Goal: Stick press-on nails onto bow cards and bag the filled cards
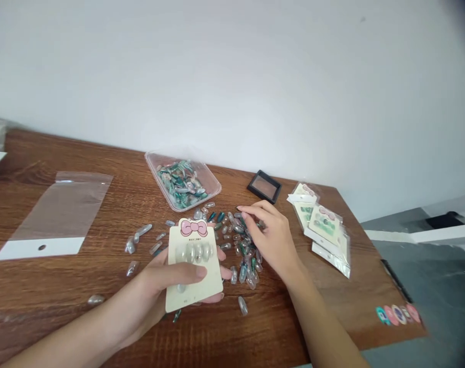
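A cream card with a pink bow (194, 230) and a row of clear press-on nails is held in my left hand (159, 286), thumb across its front and fingers behind. My right hand (272, 237) reaches over a loose pile of clear and green nails (238, 240) right of the card. Its thumb and forefinger are pinched together near a small dark piece at the fingertips, too small to make out. Behind the card, a clear plastic tub (215, 190) holds many green and clear nails.
A clear bag with a white strip (63, 214) lies at the left. A black-framed case (264, 186) stands near the wall. Packed nail cards (326, 227) overlap at the right. Round stickers (399, 315) mark the table's right corner. Loose nails (132, 268) lie left of the card.
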The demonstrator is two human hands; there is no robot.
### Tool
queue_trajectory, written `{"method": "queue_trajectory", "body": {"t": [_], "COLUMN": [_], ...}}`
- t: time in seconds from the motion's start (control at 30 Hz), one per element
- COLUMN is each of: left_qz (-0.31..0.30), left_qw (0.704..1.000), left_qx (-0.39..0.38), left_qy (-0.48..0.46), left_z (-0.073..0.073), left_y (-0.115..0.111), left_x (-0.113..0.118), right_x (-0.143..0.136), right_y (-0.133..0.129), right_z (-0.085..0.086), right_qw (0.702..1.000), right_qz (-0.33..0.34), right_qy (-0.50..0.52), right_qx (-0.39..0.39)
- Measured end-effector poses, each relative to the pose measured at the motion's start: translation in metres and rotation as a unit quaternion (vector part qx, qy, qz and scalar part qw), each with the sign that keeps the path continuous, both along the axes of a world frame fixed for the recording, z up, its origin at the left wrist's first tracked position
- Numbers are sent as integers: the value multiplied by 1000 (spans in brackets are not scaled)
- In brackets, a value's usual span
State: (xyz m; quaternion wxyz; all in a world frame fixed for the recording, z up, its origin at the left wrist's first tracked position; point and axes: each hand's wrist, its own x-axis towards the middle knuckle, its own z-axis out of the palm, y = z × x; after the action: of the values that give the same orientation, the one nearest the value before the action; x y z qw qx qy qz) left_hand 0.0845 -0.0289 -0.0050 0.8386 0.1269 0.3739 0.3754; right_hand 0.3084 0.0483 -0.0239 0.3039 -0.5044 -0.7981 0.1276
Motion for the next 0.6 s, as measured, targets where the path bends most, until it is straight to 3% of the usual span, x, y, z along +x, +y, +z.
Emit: {"method": "queue_trajectory", "body": {"t": [0.13, 0.23, 0.43, 0.6], "left_qz": [21, 31, 46, 68], "left_qw": [1000, 999, 998, 995], "left_qx": [-10, -2, 21, 16], "left_qy": [17, 30, 47, 67], "left_z": [4, 6, 10, 11], "left_y": [0, 2, 4, 5], "left_x": [2, 2, 2, 2], "right_x": [13, 13, 10, 9], "right_y": [13, 12, 12, 10], "right_z": [-9, -14, -14, -8], "right_qw": [994, 992, 995, 997], "right_qz": [9, 17, 30, -6], "right_qy": [-102, -118, -93, 36], "right_qx": [-36, -40, -28, -71]}}
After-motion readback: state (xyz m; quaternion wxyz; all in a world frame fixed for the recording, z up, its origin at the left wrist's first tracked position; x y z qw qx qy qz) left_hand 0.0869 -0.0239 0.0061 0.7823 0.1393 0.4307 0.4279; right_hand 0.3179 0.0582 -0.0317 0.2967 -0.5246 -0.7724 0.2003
